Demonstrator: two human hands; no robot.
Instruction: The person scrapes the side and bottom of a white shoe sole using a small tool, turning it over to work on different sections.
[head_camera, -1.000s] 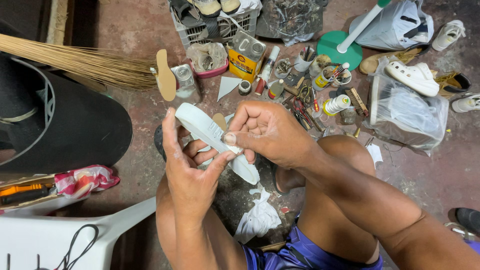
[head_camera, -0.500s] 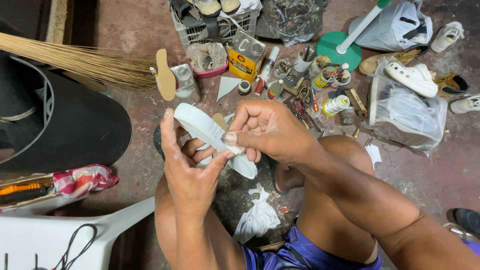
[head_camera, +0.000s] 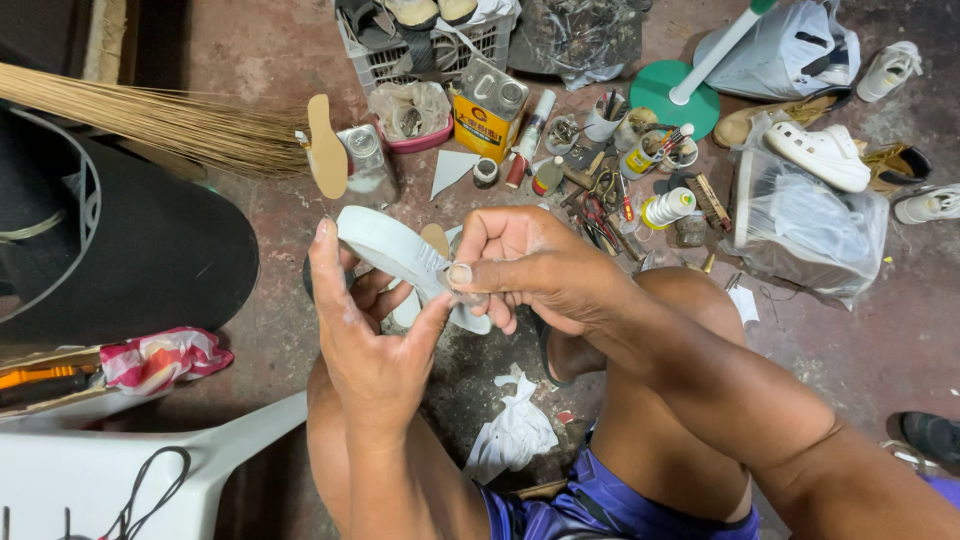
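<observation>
Left hand (head_camera: 375, 350) cradling white shoe sole (head_camera: 395, 252), fingers wrapped around it; right hand (head_camera: 535, 265) fingers pinching its edge, above littered floor (head_camera: 290, 60).

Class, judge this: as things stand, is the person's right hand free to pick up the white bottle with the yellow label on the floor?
Probably not yet. The right hand is pinching the white shoe sole, which the left hand also grips. The white bottle lies unobstructed just beyond it.

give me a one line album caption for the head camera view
Both hands, left hand and right hand, grip a white shoe sole above a floor crowded with tins, tools and shoes.
</observation>
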